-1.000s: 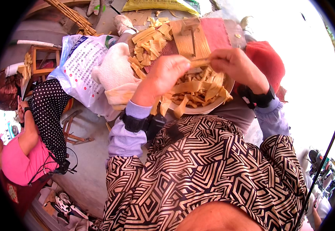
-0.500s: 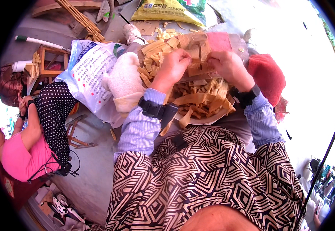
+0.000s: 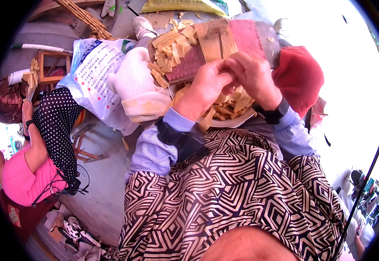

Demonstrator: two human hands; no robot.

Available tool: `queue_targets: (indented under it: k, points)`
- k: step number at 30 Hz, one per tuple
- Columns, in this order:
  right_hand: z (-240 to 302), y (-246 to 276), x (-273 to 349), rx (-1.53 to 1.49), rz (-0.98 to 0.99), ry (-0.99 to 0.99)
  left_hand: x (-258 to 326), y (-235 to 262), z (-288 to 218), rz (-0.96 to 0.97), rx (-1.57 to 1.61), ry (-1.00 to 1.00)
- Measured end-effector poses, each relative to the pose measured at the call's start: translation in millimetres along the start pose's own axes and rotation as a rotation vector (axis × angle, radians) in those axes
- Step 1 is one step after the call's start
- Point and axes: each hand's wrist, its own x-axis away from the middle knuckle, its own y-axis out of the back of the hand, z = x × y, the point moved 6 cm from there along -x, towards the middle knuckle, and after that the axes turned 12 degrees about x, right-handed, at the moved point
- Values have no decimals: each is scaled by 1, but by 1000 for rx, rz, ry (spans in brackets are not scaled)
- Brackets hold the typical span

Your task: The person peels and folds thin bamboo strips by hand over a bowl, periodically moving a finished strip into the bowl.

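Observation:
My left hand [image 3: 209,85] and my right hand [image 3: 257,78] meet over the near edge of a board on my lap, fingers curled and touching. Whatever they hold, if anything, is hidden between the fingers. Just beyond them lies a pale wooden block [image 3: 213,37] with a dark slot in it. Below my hands, a white bowl [image 3: 237,123] holds curled tan strips [image 3: 239,102], partly covered by my hands. Flat tan strips [image 3: 178,48] are piled on the left of the board, over a reddish cloth [image 3: 189,65].
A white fluffy cover [image 3: 139,80] is at my left knee, a red one [image 3: 298,80] at my right. A printed plastic bag [image 3: 98,74] lies left. Farther left a person in pink [image 3: 28,174] sits by a wooden stool [image 3: 52,65]. A yellow sack [image 3: 183,6] lies ahead.
My hands have moved from beside the slotted block toward me and come together above the bowl. The block and reddish cloth are now more exposed. The view has shifted slightly.

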Motion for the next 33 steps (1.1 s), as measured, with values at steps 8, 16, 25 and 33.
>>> queue_targets:
  k: [8, 16, 25, 33]
  points:
    - [-25, -14, 18, -155, 402, -155, 19, 35, -41, -5, -460, -79]
    - [-7, -24, 26, -636, 159, -428, 25, 6, 6, -68, -43, -116]
    - [1, -10, 33, 31, -30, -194, 18, 19, 36, -30, -63, -101]
    - [-23, -55, 69, -940, 429, -759, 38, -8, -19, -36, -1158, -730]
